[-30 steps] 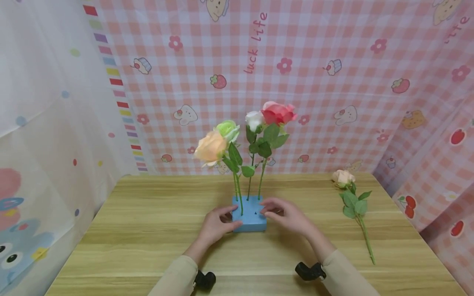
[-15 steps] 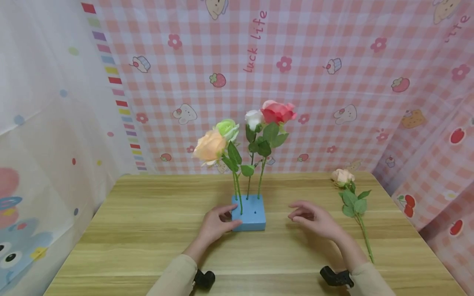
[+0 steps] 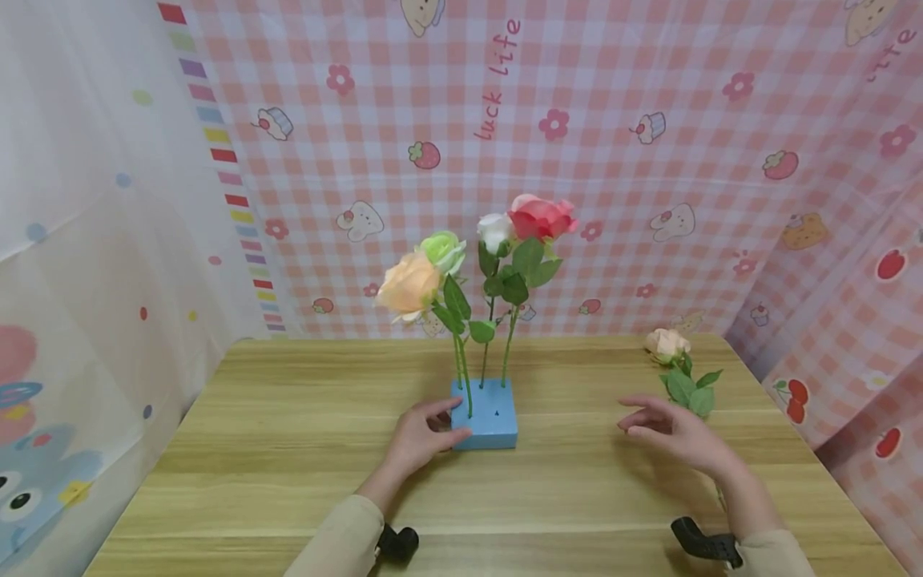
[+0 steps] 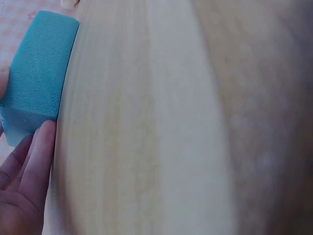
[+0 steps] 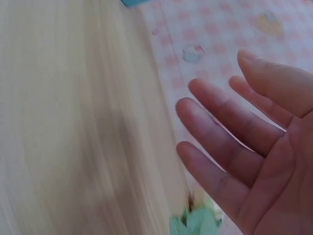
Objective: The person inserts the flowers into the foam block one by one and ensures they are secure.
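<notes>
My left hand [image 3: 421, 437] grips the left side of a blue foam block [image 3: 496, 434], thumb at the front and fingers at the side. In the left wrist view, fingertips touch the block's end. Standing in the block by their stems are a peach rose [image 3: 409, 284], a green rose [image 3: 444, 252], a white rose [image 3: 495, 232] and a red rose [image 3: 542, 216]. A small dark hole shows in the block's top, front right. My right hand [image 3: 674, 433] hovers over the table with relaxed, spread fingers and nothing held. Behind it lies a pale pink rose [image 3: 667, 344], its stem partly hidden by hand and forearm.
The wooden table [image 3: 288, 449] reaches to a pink checked curtain [image 3: 613, 176] at the back and right. A white dotted curtain [image 3: 137, 240] hangs on the left. Both wrists wear black camera mounts.
The right hand has left the block's right side and moved rightward to the lying pale pink rose. My left hand and the block stay in place.
</notes>
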A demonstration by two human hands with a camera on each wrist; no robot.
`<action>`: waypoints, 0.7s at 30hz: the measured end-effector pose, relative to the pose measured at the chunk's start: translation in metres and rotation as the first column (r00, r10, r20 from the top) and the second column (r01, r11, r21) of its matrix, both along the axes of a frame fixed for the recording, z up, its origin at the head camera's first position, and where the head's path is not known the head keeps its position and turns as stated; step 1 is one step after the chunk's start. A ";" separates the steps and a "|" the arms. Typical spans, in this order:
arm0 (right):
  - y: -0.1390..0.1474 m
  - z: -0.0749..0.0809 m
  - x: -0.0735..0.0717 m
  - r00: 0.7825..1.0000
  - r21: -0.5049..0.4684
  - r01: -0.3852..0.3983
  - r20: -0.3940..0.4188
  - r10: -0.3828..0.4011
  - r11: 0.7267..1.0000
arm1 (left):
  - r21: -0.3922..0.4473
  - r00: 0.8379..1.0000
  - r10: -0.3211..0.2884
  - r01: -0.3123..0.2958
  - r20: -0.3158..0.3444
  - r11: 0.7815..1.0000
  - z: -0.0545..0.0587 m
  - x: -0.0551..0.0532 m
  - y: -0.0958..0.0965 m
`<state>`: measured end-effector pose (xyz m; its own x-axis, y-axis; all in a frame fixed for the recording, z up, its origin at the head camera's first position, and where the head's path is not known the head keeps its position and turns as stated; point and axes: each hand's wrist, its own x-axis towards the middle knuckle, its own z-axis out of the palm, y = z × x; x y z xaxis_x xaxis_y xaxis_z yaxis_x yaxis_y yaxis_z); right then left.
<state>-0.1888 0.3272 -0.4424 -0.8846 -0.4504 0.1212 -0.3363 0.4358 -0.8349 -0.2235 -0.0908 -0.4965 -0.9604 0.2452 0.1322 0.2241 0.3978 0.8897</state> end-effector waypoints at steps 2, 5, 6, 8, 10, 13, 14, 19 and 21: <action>0.008 0.001 0.003 1.000 0.004 0.016 0.004 -0.016 1.000 | -0.002 1.000 0.004 -0.004 0.001 1.000 0.000 0.000 0.000; 0.020 0.002 0.006 0.999 0.009 0.036 0.022 -0.037 0.999 | -0.005 1.000 0.010 -0.010 -0.001 1.000 0.000 0.000 0.000; 0.024 0.003 0.007 0.999 0.009 0.043 0.032 -0.043 0.999 | -0.005 1.000 0.013 -0.013 -0.001 1.000 0.000 0.000 0.000; 0.031 0.003 0.009 0.997 0.015 0.055 0.045 -0.056 0.998 | -0.005 1.000 0.012 -0.012 -0.002 1.000 0.000 0.000 0.000; 0.039 0.004 0.011 0.996 0.020 0.067 0.053 -0.068 0.998 | -0.001 1.000 0.009 -0.009 -0.001 1.000 -0.001 0.000 0.000; 0.050 0.005 0.015 0.994 0.039 0.092 0.054 -0.094 0.995 | -0.003 1.000 0.006 -0.006 -0.002 1.000 -0.002 -0.001 -0.001; 0.053 0.005 0.016 0.994 0.044 0.097 0.054 -0.099 0.994 | -0.004 1.000 0.006 -0.006 -0.001 1.000 -0.002 -0.001 -0.001; 0.071 0.003 0.021 0.992 0.069 0.116 0.041 -0.119 0.991 | -0.006 1.000 0.004 -0.004 0.003 1.000 -0.002 -0.001 0.000; 0.078 0.002 0.021 0.993 0.065 0.106 0.045 -0.109 0.992 | -0.001 1.000 0.003 -0.003 0.008 1.000 -0.002 -0.001 0.000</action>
<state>-0.1675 0.4054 -0.4402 -0.9322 -0.3581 0.0517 -0.2447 0.5187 -0.8192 -0.2245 -0.0910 -0.4987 -0.9621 0.2427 0.1240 0.2156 0.3997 0.8909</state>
